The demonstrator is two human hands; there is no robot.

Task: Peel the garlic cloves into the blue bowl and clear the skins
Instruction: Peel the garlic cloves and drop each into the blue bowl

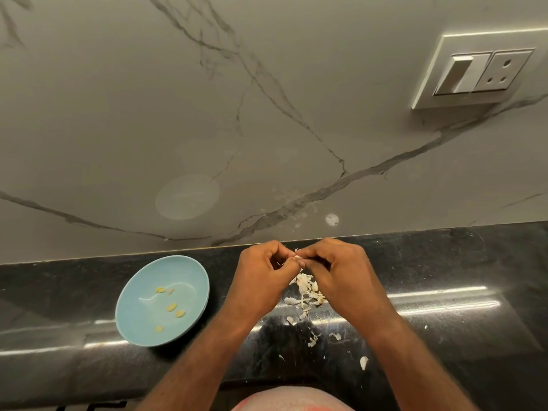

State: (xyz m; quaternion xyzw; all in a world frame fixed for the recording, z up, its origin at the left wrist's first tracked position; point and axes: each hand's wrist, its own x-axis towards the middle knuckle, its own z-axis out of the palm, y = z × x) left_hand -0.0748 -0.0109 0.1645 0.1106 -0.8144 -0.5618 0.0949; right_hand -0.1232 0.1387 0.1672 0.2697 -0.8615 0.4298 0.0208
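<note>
Left hand [261,272] and right hand [336,268] both pinch one garlic clove [296,257] right of the blue bowl [166,271], which lies nearer the left hand; skins [305,292] litter the surface [444,262] farther right of the bowl.

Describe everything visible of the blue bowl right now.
The shallow round light-blue bowl, smooth and glossy, perhaps ceramic, sits upright on the black speckled stone countertop near the marbled wall, to the left of the left hand. Five small yellowish peeled garlic cloves lie scattered inside. Only the countertop and cloves touch it.
</note>
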